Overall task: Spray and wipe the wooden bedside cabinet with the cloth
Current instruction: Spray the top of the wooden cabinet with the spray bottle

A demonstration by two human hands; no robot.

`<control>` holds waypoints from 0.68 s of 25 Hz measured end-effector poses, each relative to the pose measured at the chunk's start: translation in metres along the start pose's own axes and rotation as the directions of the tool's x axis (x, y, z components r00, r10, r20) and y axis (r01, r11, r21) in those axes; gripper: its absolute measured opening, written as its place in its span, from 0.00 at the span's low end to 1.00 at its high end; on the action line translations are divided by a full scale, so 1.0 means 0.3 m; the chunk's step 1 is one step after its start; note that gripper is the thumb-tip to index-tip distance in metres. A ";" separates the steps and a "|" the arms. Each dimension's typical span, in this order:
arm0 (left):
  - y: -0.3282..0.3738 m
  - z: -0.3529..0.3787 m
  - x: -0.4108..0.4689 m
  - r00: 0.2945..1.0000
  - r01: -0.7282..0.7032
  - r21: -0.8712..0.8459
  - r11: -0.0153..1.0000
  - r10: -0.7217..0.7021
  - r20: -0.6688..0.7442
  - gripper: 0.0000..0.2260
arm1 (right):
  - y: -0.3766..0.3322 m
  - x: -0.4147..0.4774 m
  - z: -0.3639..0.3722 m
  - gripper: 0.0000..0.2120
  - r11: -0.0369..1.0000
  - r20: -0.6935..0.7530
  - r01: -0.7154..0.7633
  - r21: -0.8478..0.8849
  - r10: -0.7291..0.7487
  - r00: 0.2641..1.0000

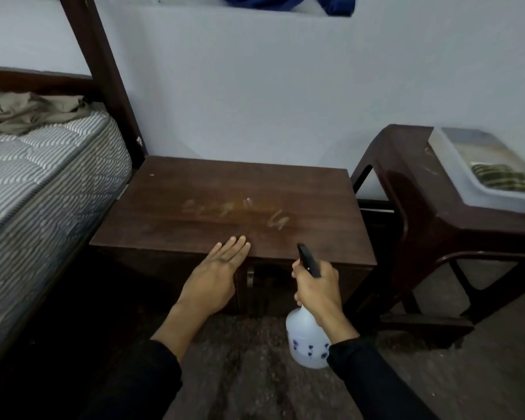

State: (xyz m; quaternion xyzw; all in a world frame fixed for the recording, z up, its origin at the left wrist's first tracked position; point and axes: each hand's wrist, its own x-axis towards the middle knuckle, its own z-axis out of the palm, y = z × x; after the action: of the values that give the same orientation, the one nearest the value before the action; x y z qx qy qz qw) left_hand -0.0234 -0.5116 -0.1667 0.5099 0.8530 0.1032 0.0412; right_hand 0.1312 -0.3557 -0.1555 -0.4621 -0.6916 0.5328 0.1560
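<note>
Two hands are working at the wooden bedside cabinet [225, 201], which is sitting between the mattress [43, 183] and a dark table [422, 189]. Left hand [215, 274] is resting straight fingers on its front edge. Right hand [315, 289] is gripping the white spray bottle [306, 341], nozzle aiming over the smeared top.

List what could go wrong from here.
1. The left hand rests on the cabinet edge, near the nozzle of the bottle gripped by the right hand: spray may wet it.
2. Neither hand holds a cloth: liquid may sit on the wood.
3. The mattress lies beside the cabinet: overspray may reach it.
</note>
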 end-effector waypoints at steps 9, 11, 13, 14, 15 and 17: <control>0.127 0.119 -0.365 0.965 0.209 0.021 0.978 -0.209 0.159 0.28 | 0.297 -0.404 0.142 0.18 0.988 -0.033 0.144 -0.059 -0.146 0.989; 0.168 0.099 -0.481 0.947 0.252 -0.016 0.968 -0.243 0.209 0.27 | 0.313 -0.505 0.132 0.12 0.988 -0.036 0.121 -0.097 -0.125 0.992; 0.185 0.067 -0.572 0.939 0.275 -0.030 0.961 -0.262 0.224 0.28 | 0.320 -0.574 0.127 0.11 0.991 -0.039 0.110 -0.080 -0.114 0.993; 0.184 0.049 -0.600 0.938 0.286 -0.033 0.958 -0.272 0.213 0.29 | 0.307 -0.604 0.124 0.12 0.990 -0.043 0.118 -0.073 -0.121 0.992; 0.176 0.027 -0.620 0.939 0.295 -0.041 0.954 -0.282 0.196 0.29 | 0.294 -0.622 0.124 0.14 0.988 -0.043 0.138 -0.076 -0.141 0.989; 0.155 -0.005 -0.638 0.940 0.307 -0.055 0.950 -0.293 0.176 0.29 | 0.274 -0.636 0.125 0.18 0.976 -0.066 0.172 -0.133 -0.182 0.981</control>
State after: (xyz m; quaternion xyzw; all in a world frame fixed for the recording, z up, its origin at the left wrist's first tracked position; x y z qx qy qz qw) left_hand 0.1077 -0.6587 -0.1617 0.3785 0.9095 0.0877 0.1480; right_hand 0.2435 -0.5312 -0.1896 -0.4278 -0.7560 0.4533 0.1999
